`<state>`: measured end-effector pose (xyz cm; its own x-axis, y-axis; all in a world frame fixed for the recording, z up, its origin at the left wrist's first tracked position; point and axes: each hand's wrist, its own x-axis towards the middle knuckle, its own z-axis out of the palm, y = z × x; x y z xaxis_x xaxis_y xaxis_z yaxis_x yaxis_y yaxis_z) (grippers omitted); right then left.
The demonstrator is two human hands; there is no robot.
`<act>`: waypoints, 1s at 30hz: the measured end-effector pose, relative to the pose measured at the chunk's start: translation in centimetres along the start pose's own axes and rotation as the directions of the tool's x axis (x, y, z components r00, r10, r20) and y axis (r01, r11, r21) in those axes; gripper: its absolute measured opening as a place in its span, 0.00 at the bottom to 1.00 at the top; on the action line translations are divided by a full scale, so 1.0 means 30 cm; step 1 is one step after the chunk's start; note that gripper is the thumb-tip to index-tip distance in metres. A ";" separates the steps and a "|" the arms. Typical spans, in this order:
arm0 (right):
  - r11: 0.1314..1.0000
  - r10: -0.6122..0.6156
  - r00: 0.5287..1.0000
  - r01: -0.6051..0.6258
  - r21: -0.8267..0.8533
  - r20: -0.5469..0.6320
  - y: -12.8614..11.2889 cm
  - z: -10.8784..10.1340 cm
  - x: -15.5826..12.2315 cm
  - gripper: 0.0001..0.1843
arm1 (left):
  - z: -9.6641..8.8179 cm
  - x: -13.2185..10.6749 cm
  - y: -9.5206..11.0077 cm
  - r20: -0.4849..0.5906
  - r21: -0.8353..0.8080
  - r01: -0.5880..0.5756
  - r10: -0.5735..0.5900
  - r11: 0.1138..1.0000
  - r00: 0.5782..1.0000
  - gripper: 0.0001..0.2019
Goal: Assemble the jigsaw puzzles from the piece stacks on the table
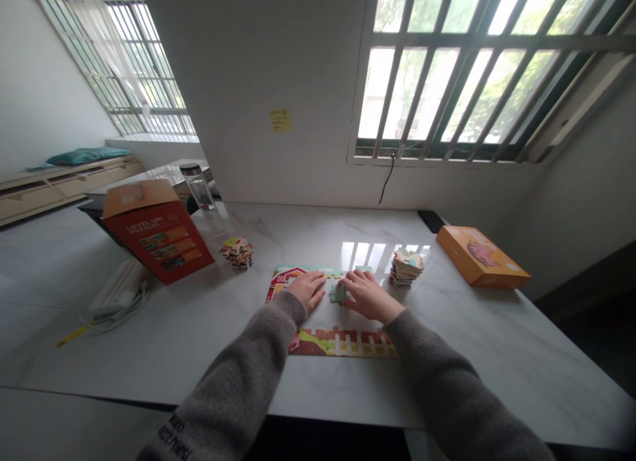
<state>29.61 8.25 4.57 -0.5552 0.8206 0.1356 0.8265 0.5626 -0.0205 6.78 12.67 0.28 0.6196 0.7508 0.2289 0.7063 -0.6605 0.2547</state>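
Observation:
A partly joined jigsaw puzzle [360, 344] lies on the white marbled table, with a strip of fence pieces along its near edge and a red barn at its far left. My left hand [308, 289] rests flat with fingers stretched out over the barn side. Between my two hands is a pale green puzzle piece [336, 293], and the fingers of my right hand [368, 294] are closed on its right edge. One stack of puzzle pieces [406, 269] stands to the right of my right hand. Another stack of pieces [238, 253] is at the far left.
A red puzzle box [163, 246] stands open on the left, near a white power strip [116, 289] with its cable and a glass bottle [199, 188]. On the right are an orange box [481, 256] and a black phone-like object [430, 221]. The table's front edge is close to me.

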 end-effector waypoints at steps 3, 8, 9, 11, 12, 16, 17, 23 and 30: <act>0.995 0.001 1.000 -0.002 -0.103 -0.011 0.009 -0.019 0.010 0.19 | 0.012 0.001 -0.010 -0.019 -0.011 -0.003 0.003 1.000 1.000 0.19; 0.981 0.080 0.996 -0.074 -0.178 0.029 0.057 -0.064 0.042 0.15 | 0.015 0.003 -0.014 -0.014 -0.034 -0.002 0.001 0.999 1.000 0.19; 0.978 0.096 0.995 -0.088 -0.188 0.036 0.071 -0.071 0.052 0.13 | 0.013 0.003 -0.012 -0.011 -0.038 0.002 -0.003 0.999 1.000 0.19; 0.974 0.115 0.992 -0.103 -0.200 0.048 0.098 -0.076 0.075 0.12 | 0.009 0.004 -0.009 -0.007 -0.044 0.009 -0.010 0.999 1.000 0.20; 0.974 0.117 0.992 -0.104 -0.200 0.055 0.110 -0.075 0.086 0.11 | 0.007 0.004 -0.008 -0.006 -0.046 0.011 -0.011 0.999 1.000 0.20; 0.980 0.110 0.989 -0.092 -0.176 0.098 0.146 -0.048 0.124 0.11 | 0.003 0.004 -0.005 -0.005 -0.042 0.012 -0.012 0.999 1.000 0.20; 0.982 0.106 0.989 -0.087 -0.169 0.104 0.153 -0.039 0.130 0.11 | 0.002 0.004 -0.004 -0.003 -0.040 0.015 -0.015 0.999 1.000 0.20; 0.992 0.079 0.991 -0.068 -0.108 0.104 0.185 -0.006 0.131 0.14 | -0.023 0.006 0.026 0.026 0.022 0.035 -0.035 0.999 0.999 0.20; 0.989 0.145 0.985 -0.146 -0.001 -0.092 0.177 0.030 0.027 0.16 | -0.062 0.045 0.085 0.057 0.140 0.014 -0.023 0.990 0.998 0.19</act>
<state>33.45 11.99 3.70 -0.4187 0.8806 0.2217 0.8986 0.4371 -0.0391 8.77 11.99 2.99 0.6220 0.7646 0.1689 0.7562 -0.6425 0.1238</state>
